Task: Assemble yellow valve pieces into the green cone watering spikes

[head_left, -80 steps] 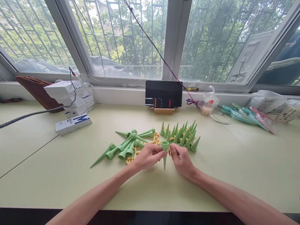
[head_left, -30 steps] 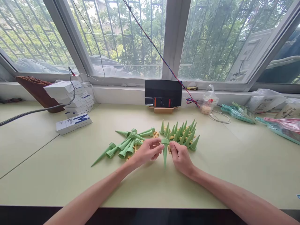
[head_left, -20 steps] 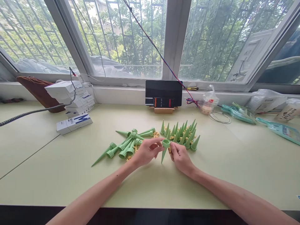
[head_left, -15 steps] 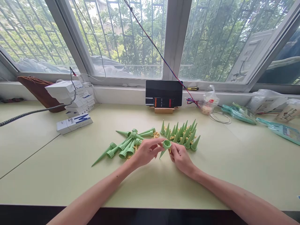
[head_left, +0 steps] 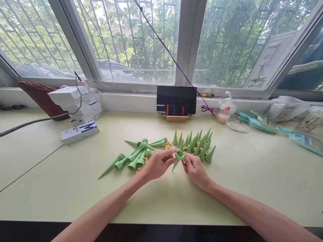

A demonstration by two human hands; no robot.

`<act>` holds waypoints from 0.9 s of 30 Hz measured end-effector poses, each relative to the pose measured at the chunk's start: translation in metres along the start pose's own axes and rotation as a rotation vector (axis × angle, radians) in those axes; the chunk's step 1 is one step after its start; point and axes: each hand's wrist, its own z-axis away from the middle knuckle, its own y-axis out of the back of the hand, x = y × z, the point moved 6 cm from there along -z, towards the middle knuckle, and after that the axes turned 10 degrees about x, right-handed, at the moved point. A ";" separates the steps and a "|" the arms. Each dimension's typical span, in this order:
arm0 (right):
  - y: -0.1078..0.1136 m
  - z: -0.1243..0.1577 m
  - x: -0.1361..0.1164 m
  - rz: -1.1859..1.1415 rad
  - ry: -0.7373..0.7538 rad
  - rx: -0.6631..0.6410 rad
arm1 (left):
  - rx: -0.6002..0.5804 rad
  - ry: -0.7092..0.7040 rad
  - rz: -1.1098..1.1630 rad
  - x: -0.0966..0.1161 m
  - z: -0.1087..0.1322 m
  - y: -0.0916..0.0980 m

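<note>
A green plastic watering spike is held between my hands, its round threaded opening facing up toward me and its point slanting down. My left hand is closed on its wide collar, thumb and forefinger at the left side. On the other side, my right hand pinches a small yellow piece against the spike; fingers mostly cover that piece. Left of my hands lies a loose pile of green spikes with yellow pieces beside it. Behind my right hand, several spikes stand point up in rows, with yellow pieces among them.
At the back, a phone leans on a dark tablet over a small cardboard stand. White boxes and a brown holder are at the left. Bagged items and teal packages lie along the right back.
Both hands stay almost in place, still holding the spike. The yellow piece at my right fingertips has shifted very slightly; the piles look the same.
</note>
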 end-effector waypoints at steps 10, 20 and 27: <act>0.004 0.001 -0.009 0.181 0.095 0.037 | -0.085 0.390 0.364 -0.014 0.005 -0.011; 0.003 0.003 -0.021 0.378 0.342 0.021 | -0.233 0.695 0.696 -0.020 0.009 -0.019; 0.002 0.003 -0.018 0.437 0.380 0.015 | -0.228 0.630 0.589 -0.021 0.008 -0.016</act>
